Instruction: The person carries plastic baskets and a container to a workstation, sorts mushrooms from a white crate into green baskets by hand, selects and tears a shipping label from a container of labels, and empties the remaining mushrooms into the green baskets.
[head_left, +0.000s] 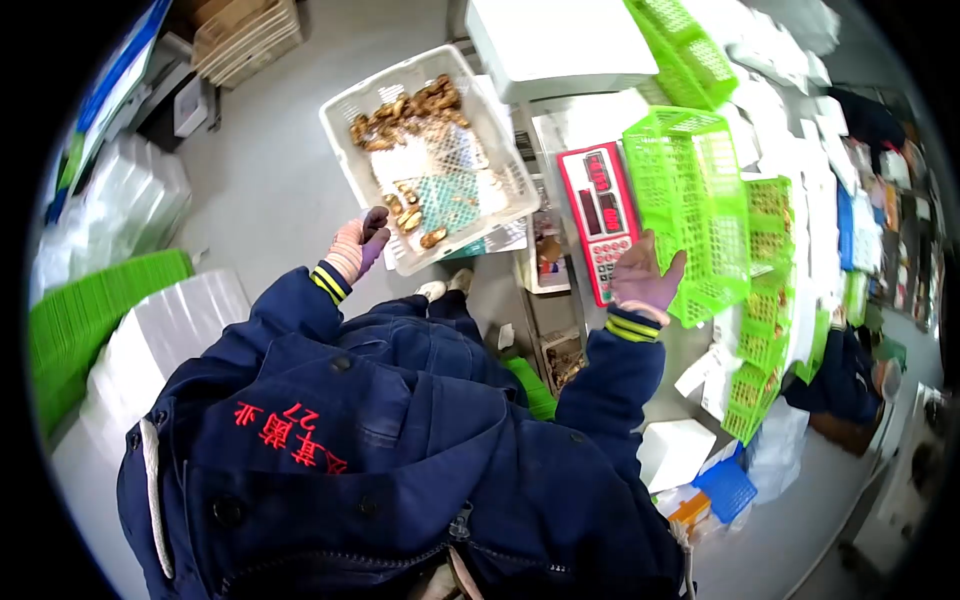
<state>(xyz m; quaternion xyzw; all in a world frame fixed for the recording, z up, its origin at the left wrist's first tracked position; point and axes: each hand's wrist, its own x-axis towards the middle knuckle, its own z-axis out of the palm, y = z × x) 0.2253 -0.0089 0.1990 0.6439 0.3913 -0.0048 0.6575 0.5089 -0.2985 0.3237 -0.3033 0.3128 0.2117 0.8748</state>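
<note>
My left hand (pixel 361 245), in a purple and pink glove, is at the near left corner of a white plastic crate (pixel 395 85). Its fingers are partly curled and apart, with nothing visible between them. Brown mushroom-like pieces (pixel 405 118) lie at the crate's far side, and a few more near my left hand. My right hand (pixel 648 277), gloved too, is spread at the near left edge of a green perforated basket (pixel 690 200) and holds nothing. Left of that basket lies a red scale (pixel 597 215) with a lit display and keys.
More green baskets (pixel 768 290) with contents line the right side. A white box (pixel 560 45) stands beyond the scale. Stacked green baskets (pixel 105 320) and clear plastic-wrapped stacks are at the left. People in dark clothes are at the far right.
</note>
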